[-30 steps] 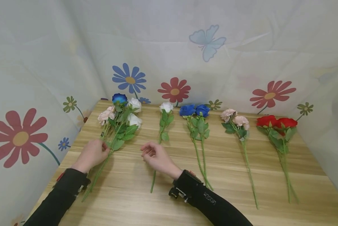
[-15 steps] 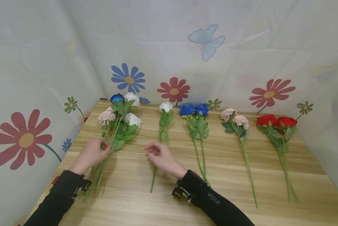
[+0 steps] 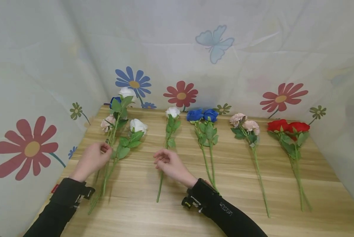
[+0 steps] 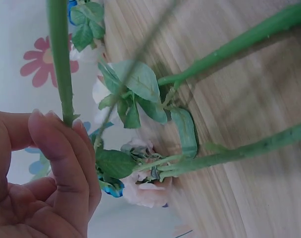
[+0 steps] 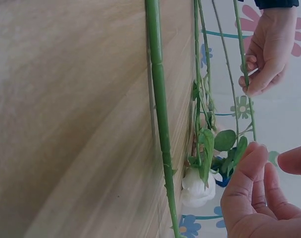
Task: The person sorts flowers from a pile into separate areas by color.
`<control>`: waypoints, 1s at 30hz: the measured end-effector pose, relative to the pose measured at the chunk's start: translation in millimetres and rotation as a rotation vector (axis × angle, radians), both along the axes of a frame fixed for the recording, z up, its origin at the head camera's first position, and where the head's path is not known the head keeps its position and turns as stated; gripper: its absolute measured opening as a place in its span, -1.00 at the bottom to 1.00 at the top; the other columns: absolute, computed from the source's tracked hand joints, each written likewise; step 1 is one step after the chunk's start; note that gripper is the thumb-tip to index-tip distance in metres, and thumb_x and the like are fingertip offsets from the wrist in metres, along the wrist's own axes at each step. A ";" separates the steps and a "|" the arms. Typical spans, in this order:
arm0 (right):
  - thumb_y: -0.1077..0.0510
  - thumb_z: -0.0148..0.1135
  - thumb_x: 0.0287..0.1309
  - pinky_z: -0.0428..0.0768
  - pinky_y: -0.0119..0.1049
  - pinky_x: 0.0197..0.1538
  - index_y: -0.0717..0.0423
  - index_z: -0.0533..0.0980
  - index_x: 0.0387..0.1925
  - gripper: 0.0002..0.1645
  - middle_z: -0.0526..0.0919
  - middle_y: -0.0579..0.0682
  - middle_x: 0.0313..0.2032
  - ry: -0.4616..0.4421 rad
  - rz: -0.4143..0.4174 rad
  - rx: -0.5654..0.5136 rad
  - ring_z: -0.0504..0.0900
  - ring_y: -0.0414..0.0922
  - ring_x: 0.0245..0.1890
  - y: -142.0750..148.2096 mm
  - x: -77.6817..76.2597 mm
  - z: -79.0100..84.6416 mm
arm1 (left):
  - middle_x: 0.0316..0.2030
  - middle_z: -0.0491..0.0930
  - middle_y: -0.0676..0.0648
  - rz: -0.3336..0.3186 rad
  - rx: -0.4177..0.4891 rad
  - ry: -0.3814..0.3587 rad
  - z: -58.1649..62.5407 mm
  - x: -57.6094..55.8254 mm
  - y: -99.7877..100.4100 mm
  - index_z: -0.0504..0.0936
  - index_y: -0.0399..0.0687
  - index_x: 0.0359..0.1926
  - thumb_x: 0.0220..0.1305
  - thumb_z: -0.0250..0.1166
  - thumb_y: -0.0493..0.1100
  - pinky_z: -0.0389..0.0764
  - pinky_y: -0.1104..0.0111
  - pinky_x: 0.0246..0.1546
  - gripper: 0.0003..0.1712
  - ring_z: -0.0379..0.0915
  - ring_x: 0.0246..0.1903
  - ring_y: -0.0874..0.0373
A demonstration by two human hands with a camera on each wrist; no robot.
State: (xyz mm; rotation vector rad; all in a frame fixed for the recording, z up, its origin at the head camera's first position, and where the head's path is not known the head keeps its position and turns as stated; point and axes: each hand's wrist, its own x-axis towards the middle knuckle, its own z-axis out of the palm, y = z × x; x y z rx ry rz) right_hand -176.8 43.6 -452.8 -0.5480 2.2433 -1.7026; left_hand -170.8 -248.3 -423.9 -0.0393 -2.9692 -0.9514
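Note:
In the head view my left hand pinches the stem of a white rose, whose head stands raised over the left bunch. The left wrist view shows the green stem between thumb and fingertips. Beneath it lie a second white rose, a blue rose partly behind leaves, and pale pink flowers. My right hand, fingers loosely bent and holding nothing, hovers over the stem of a single white rose. In the right wrist view, that hand's thumb and fingertips are apart.
Rightward on the wooden table lie two blue roses, pale pink flowers and two red flowers, stems toward me. A patterned cloth hangs behind and along the left side.
My left hand has lifted the white rose up and to the left, away from the other white rose in the bunch. My right hand has shifted slightly right and stays over the single rose's stem.

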 end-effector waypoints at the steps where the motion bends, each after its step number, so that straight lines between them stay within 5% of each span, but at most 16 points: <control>1: 0.43 0.06 0.18 0.71 0.07 -0.12 0.48 0.48 0.03 -0.63 0.65 0.39 -0.15 -0.003 -0.002 -0.003 0.69 0.23 -0.24 0.1 0.0 0.1 | -0.26 0.67 -0.29 0.009 0.001 0.006 0.6 -0.1 -0.7 0.64 -0.35 -0.14 0.40 0.09 -0.18 0.46 0.33 -0.40 -0.69 0.52 -0.43 0.07; 11: 0.43 0.04 0.22 0.72 0.06 -0.07 0.49 0.47 0.04 -0.65 0.64 0.37 -0.15 -0.026 0.003 -0.023 0.69 0.24 -0.22 3.8 1.0 2.0 | -0.18 0.66 -0.37 0.069 0.025 0.057 5.5 -0.1 -4.7 0.60 -0.39 -0.06 0.43 0.11 -0.15 0.44 0.36 -0.43 -0.66 0.54 -0.44 0.08; 19: 0.42 0.03 0.24 0.72 0.05 -0.02 0.49 0.46 0.06 -0.64 0.64 0.37 -0.13 -0.042 0.009 -0.032 0.69 0.24 -0.19 6.4 1.0 2.9 | -0.14 0.62 -0.34 0.055 0.144 0.070 12.0 0.4 -1.9 0.56 -0.36 0.00 0.48 0.09 -0.12 0.52 0.39 -0.49 -0.65 0.59 -0.46 0.15; 23: 0.42 0.04 0.24 0.72 0.03 -0.02 0.49 0.46 0.06 -0.64 0.64 0.37 -0.13 -0.043 0.010 -0.033 0.71 0.10 -0.24 6.9 1.6 3.3 | -0.12 0.60 -0.34 0.047 0.219 0.046 14.9 2.5 1.9 0.52 -0.37 0.07 0.50 0.08 -0.12 0.61 0.41 -0.48 -0.63 0.69 -0.43 0.10; 30: 0.40 0.07 0.25 0.73 -0.32 -0.08 0.44 0.47 0.08 -0.63 0.64 0.36 -0.10 -0.069 -0.009 -0.045 0.69 -0.18 -0.28 11.0 2.0 3.8 | -0.10 0.57 -0.31 0.016 0.330 -0.016 20.5 4.0 15.8 0.48 -0.39 0.13 0.50 0.08 -0.13 0.66 0.41 -0.37 -0.60 0.66 -0.42 0.14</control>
